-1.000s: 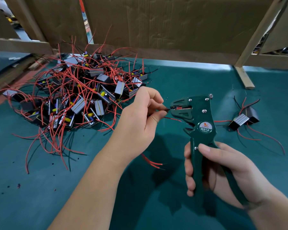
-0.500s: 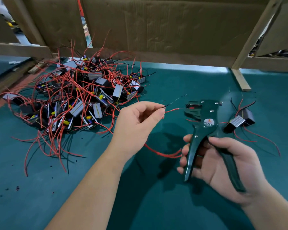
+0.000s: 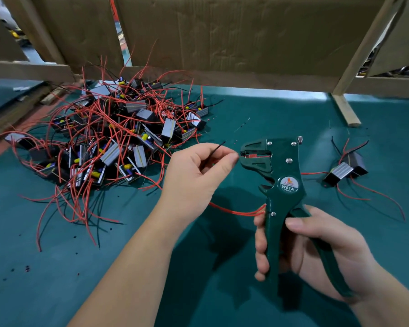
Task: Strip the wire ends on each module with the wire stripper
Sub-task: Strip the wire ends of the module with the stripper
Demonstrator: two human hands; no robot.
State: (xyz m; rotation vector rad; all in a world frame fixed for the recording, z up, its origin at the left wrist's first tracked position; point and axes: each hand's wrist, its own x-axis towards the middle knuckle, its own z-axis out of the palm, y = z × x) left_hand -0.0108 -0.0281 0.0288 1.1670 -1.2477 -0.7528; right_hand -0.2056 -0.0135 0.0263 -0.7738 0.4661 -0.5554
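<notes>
Stripper: dark green metal wire stripper (image 3: 281, 180) with a flat riveted body, a toothed mouth and two long handles; held upright above the mat, mouth facing left.
Label: the round sticker reads "W01A" (finer print below is illegible).
Right hand (image 3: 316, 251): fingers and thumb wrapped round both handles.
Left hand (image 3: 198, 175): thumb and forefinger pinch thin wires right at the stripper's mouth; a thin black wire (image 3: 219, 147) pokes up from the fingers.
Red wire (image 3: 236, 211): glossy strands sag below the left hand, reaching the handles.
Pile (image 3: 109, 142): tangled heap of small black box modules with ribbed silver faces and red leads, rear left.
Two modules (image 3: 340, 173): lying right of the stripper.
Mat (image 3: 269, 114): matte teal, flecked with tiny scraps.
Behind: creased brown cardboard panels (image 3: 222, 31) and a pale wooden strut (image 3: 347, 112).
</notes>
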